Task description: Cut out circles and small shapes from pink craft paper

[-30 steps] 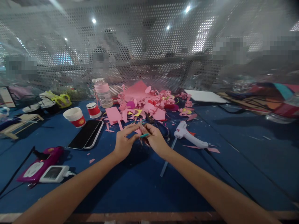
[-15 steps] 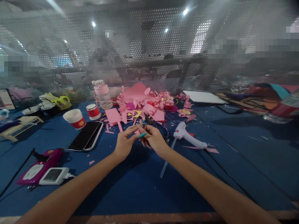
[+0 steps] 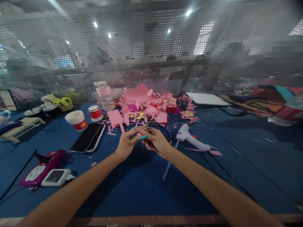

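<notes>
My left hand (image 3: 125, 144) and my right hand (image 3: 159, 143) meet fingertip to fingertip above the table in the middle of the view. Both are closed around a small pink piece (image 3: 140, 133), largely covered by the fingers. It looks like the pink craft sheet lying beyond, but its shape cannot be made out. A turquoise cover (image 3: 143, 137) shows at the tip of my left thumb. Just past the fingers spreads a heap of pink cut-outs and scraps (image 3: 142, 94). Right of my right hand lies a white glue gun (image 3: 193, 138) with a clear glue stick (image 3: 168, 167) in its back end.
Left of the hands are a phone (image 3: 88, 138), paper cups (image 3: 76, 119), a clear bottle (image 3: 105, 96) and a purple power strip (image 3: 40, 170) with a white charger. A perforated metal screen (image 3: 146, 47) stands behind. The glue gun's cord (image 3: 227, 171) runs toward the right front.
My hands stay together in nearly the same place, with slight finger movement around the pink piece. The view has shifted very slightly; the table things have not moved.
</notes>
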A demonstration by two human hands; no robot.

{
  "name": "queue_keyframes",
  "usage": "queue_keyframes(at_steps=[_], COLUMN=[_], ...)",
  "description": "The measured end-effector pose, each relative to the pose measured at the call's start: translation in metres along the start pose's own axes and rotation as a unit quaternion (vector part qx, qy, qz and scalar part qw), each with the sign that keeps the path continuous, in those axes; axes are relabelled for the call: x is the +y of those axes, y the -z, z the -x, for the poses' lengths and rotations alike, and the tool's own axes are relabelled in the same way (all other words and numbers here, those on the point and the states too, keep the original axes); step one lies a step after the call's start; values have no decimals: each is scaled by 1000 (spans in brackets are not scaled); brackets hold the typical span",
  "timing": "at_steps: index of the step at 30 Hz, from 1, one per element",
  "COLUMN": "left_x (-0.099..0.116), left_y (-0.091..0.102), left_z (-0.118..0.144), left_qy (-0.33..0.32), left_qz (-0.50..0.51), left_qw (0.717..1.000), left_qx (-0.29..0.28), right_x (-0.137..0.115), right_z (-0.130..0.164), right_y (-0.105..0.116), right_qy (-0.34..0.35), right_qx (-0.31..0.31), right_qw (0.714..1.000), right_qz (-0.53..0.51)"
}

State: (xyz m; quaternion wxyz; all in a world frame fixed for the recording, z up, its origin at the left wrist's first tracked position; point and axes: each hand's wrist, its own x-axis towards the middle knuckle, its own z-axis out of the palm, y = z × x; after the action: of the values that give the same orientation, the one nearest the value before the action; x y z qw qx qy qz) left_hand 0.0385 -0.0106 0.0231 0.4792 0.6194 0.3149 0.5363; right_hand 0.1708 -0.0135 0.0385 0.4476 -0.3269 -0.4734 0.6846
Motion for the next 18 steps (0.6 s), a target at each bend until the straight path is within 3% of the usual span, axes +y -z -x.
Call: queue_keyframes(at_steps=[9, 18], left_x=[-6, -3], left_y=[2, 3], left_z=[-1, 2], left_qy=[-31, -79], left_qz=[47, -9], left_qw=[998, 997], left_qx=[11, 14], right_x=[4, 1], right_z=[0, 3], right_y=[5, 2], right_qy=[35, 44], right_qx=[-30, -2], right_qw=[999, 998], right_qz=[-13, 34])
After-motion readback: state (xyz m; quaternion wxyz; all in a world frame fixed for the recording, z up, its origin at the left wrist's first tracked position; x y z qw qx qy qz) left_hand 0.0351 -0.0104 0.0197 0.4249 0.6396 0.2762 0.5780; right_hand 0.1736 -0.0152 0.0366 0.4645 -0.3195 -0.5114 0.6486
